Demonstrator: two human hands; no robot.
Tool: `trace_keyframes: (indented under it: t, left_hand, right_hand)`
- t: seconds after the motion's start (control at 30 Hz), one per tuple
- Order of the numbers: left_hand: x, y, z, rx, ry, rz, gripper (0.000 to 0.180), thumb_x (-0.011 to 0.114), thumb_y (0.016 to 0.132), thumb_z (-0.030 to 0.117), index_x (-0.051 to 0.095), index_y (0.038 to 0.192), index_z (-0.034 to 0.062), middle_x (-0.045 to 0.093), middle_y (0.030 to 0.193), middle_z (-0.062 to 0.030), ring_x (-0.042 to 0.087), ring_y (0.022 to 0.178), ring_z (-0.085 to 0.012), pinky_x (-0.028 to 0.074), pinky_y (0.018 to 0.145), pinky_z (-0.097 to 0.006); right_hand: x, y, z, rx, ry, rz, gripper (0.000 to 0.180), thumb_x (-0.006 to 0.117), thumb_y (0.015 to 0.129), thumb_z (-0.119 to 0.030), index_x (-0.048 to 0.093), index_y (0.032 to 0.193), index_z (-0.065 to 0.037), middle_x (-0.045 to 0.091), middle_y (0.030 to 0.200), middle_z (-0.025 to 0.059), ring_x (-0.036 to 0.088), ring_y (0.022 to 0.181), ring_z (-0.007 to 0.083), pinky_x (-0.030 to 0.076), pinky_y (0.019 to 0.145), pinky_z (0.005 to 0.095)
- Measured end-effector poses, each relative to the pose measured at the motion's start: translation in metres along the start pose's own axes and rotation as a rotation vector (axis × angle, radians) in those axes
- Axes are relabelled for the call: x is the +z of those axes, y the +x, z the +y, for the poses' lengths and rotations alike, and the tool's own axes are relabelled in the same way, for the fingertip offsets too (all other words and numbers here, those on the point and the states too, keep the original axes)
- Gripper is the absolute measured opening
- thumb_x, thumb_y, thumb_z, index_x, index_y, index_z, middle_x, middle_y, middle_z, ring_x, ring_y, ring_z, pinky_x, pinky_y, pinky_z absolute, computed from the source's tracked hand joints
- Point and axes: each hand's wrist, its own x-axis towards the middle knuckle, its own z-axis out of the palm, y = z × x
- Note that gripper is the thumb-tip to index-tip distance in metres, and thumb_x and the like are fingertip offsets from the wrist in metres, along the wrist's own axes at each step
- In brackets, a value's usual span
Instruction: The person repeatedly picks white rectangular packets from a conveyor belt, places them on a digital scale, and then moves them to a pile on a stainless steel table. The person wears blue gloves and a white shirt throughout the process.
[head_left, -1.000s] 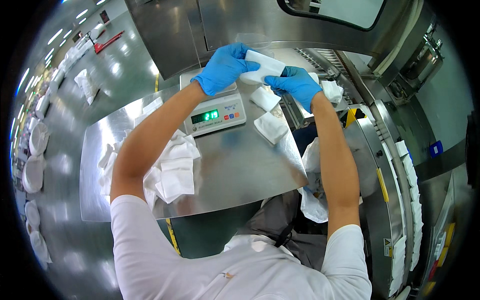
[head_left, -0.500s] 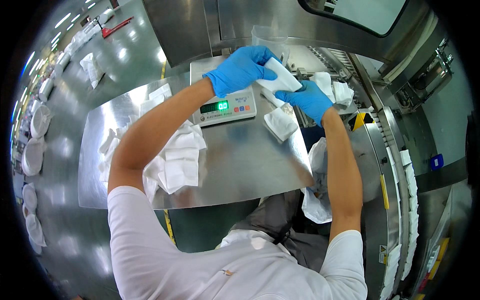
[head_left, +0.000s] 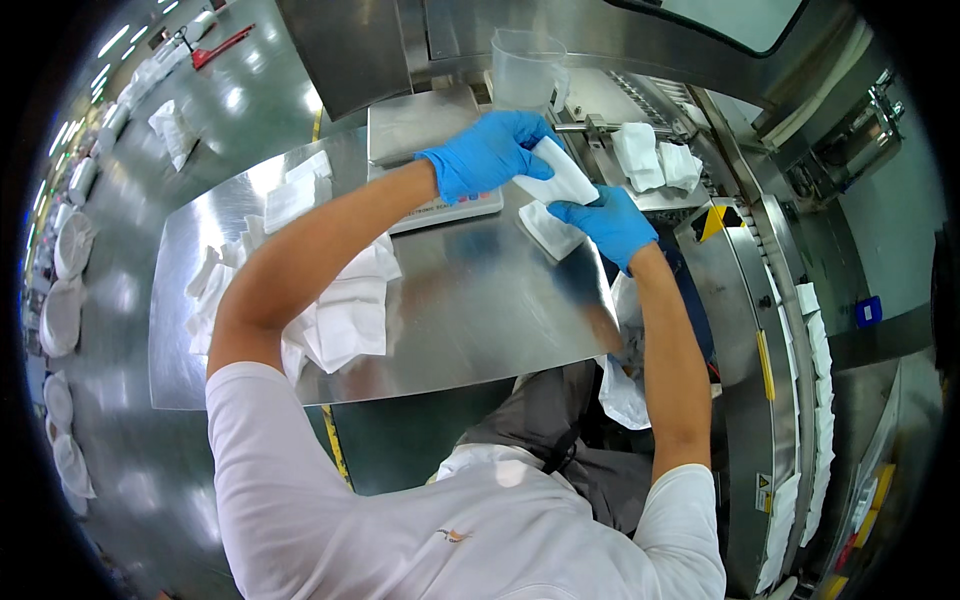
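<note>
Pinching one white pouch [head_left: 556, 178] between both gloved hands, your left hand [head_left: 488, 152] fingers curl over its top, your right hand [head_left: 608, 222] fingers grip below, above the worktop [head_left: 480, 300]; a second pouch [head_left: 550, 232] lies beneath.

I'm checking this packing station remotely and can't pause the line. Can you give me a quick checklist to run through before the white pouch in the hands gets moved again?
1. Both hands on the pouch: ok. The left hand grips its upper end and the right hand its lower end.
2. Gloves on: ok, both are blue and look whole.
3. Scale platform free: ok, nothing lies on it.
4. Scale display readable: cannot tell, the left forearm covers it.
5. Table space ahead of the hands: not ok, another pouch lies right under the held one.
6. Pouch sealed: cannot tell, the hands hide its ends.
</note>
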Motion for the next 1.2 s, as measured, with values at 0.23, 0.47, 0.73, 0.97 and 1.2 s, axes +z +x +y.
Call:
trace_keyframes:
  t: [0.23,0.47,0.73,0.97,1.2]
  left_hand:
    - [-0.112,-0.026,-0.038,-0.172,0.404,0.235,0.046,0.076,0.085,0.030,0.067,0.119,0.0003,0.070,0.110,-0.0172,0.069,0.096,-0.0267,0.055,0.089,-0.035]
    - [-0.152,-0.023,-0.134,-0.010,0.724,0.285,0.052,0.071,0.090,0.029,0.059,0.131,-0.0013,0.063,0.130,-0.0190,0.059,0.122,-0.0300,0.046,0.104,-0.041]
    - [-0.235,-0.020,-0.139,0.021,0.498,0.156,0.050,0.061,0.100,0.017,0.048,0.145,-0.0019,0.053,0.146,-0.0147,0.052,0.130,-0.0243,0.040,0.112,-0.037]
    - [-0.171,0.003,-0.023,0.040,0.448,-0.288,0.080,0.074,0.085,0.006,0.037,0.156,0.0057,0.038,0.161,-0.0108,0.039,0.144,-0.0222,0.038,0.115,-0.037]
    - [-0.166,-0.009,-0.011,-0.249,0.604,-0.242,0.082,0.080,0.085,0.028,0.040,0.154,0.0133,0.045,0.154,-0.0146,0.041,0.144,-0.0344,0.031,0.122,-0.046]
  right_hand:
    - [-0.013,-0.050,0.017,-0.044,0.201,0.056,0.037,0.074,0.092,-0.030,0.070,0.116,-0.002,0.070,0.097,0.0038,0.061,0.086,0.0111,0.051,0.082,0.0264]
    - [-0.026,-0.133,0.064,0.030,0.375,0.172,0.035,0.065,0.097,-0.035,0.070,0.114,-0.004,0.071,0.101,0.0071,0.065,0.091,0.0165,0.054,0.084,0.0331]
    - [-0.014,-0.227,0.140,0.047,0.205,0.400,0.038,0.062,0.097,-0.039,0.071,0.115,-0.007,0.073,0.107,0.0132,0.067,0.098,0.0226,0.050,0.095,0.0348]
    - [0.011,-0.301,0.184,0.461,0.377,0.524,0.032,0.068,0.096,-0.024,0.072,0.116,0.000,0.072,0.103,0.0063,0.063,0.092,0.0142,0.050,0.085,0.0299]
    - [0.036,-0.338,0.192,0.532,0.472,0.622,0.024,0.071,0.095,-0.024,0.074,0.105,-0.003,0.067,0.086,0.0010,0.057,0.075,0.0084,0.045,0.068,0.0249]
